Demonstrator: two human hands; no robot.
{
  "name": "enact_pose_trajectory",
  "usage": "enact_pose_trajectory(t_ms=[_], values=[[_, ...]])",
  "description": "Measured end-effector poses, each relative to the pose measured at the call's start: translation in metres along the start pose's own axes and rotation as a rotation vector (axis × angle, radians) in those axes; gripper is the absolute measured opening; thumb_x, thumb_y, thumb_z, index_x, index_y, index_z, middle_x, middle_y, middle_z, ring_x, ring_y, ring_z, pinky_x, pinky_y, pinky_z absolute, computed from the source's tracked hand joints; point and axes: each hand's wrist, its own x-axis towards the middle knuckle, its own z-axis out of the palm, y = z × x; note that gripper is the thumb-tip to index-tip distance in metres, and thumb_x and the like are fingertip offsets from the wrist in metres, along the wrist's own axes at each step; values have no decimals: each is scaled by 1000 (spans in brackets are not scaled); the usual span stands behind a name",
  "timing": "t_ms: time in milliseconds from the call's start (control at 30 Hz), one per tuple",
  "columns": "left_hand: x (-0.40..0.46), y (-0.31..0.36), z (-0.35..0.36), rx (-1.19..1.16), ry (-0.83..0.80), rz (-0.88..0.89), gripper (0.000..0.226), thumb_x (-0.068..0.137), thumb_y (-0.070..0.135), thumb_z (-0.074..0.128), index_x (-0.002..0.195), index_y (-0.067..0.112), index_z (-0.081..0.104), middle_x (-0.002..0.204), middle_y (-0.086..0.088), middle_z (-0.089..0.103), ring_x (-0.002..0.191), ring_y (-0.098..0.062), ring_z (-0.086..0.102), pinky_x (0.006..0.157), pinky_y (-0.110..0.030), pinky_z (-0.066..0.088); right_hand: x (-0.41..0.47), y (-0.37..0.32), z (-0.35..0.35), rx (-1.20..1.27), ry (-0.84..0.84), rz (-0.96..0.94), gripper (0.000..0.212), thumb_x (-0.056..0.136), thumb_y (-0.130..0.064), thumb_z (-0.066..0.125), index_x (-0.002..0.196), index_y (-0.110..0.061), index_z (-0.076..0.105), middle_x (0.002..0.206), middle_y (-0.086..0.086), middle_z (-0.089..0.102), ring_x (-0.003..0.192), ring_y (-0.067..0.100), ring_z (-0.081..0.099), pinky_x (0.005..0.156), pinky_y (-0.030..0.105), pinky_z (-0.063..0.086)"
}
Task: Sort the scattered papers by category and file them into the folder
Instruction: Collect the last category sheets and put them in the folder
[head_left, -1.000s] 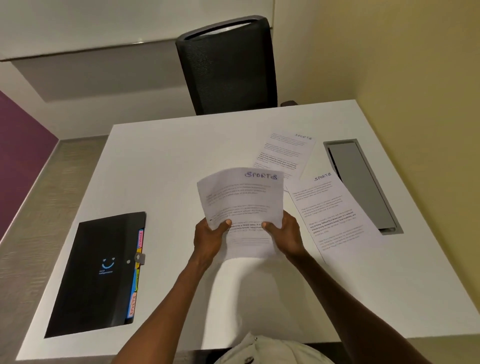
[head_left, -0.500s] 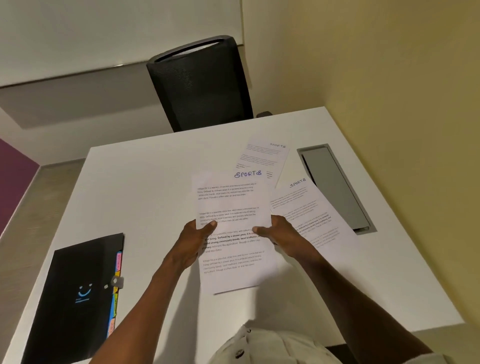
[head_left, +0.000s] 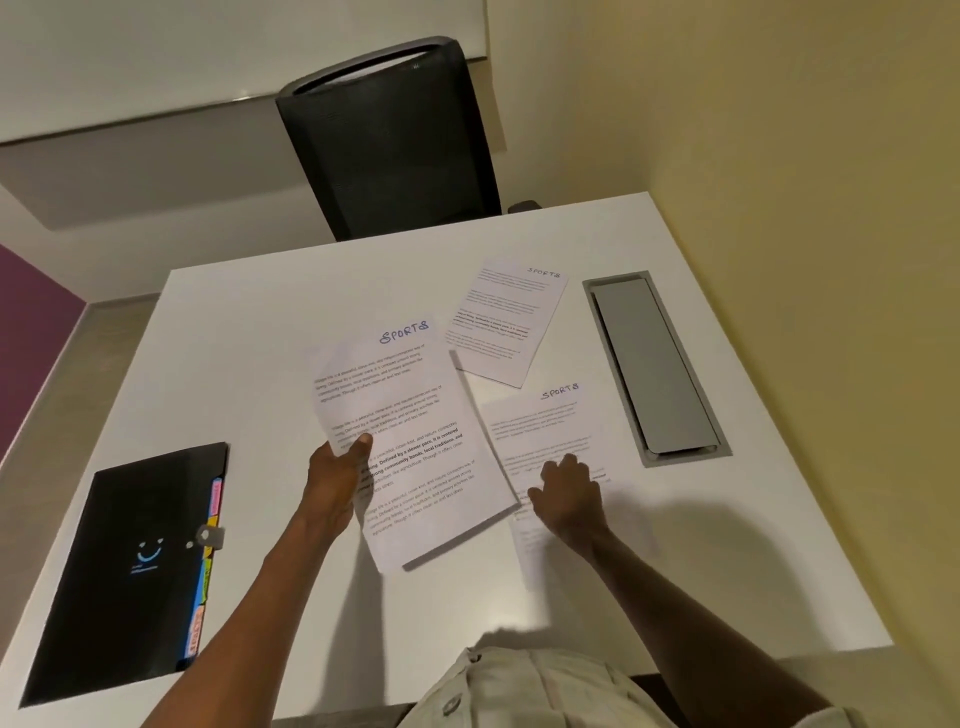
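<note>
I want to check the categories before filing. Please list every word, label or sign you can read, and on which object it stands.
"SPORTS": handwritten in blue at the top of the held sheet, which the left hand grips.
"SPORTS": top of the far sheet.
"SPORTS": top of the near right sheet, under the right hand.
Printed paragraphs on all three: too small to read reliably.
Black folder: smile logo, text below blurred; coloured tab labels unreadable.

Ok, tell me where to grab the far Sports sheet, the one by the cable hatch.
Take the far Sports sheet by its near corner, reaching in from the near side with the right hand. It lies flat on the table, turned so that corner points toward the person; probably slide a fingertip under first.
</note>
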Motion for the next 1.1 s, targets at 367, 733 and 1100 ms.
enact_pose_trajectory(t_ms=[367,733,1100], values=[[-18,-10,-23,13,111,-24,21,99,8,57,119,4,63,106,-12,71,94,-31,68,93,-44,52,14,31,0,92,-10,360,68,72,-44,80,124,-20,44,118,16,39,109,33,43,82,44,48],[-24,4,-33,68,123,35,17,99,12,58,115,9,64,103,-9,72,89,-27,69,87,-41,53,20,46,-12,224,-74,655,96,54,-40,93,126,-9,38,125,14,55,117,31,50,90,46,44],[-30,19,-29,142,294,163,18,101,18,55,119,14,59,108,-5,64,93,-24,60,80,-35,47,12,42,-43,673,297,285,13,80,-14,68,78,-22,57,80,0,68,70,22,62,55,26,44]])
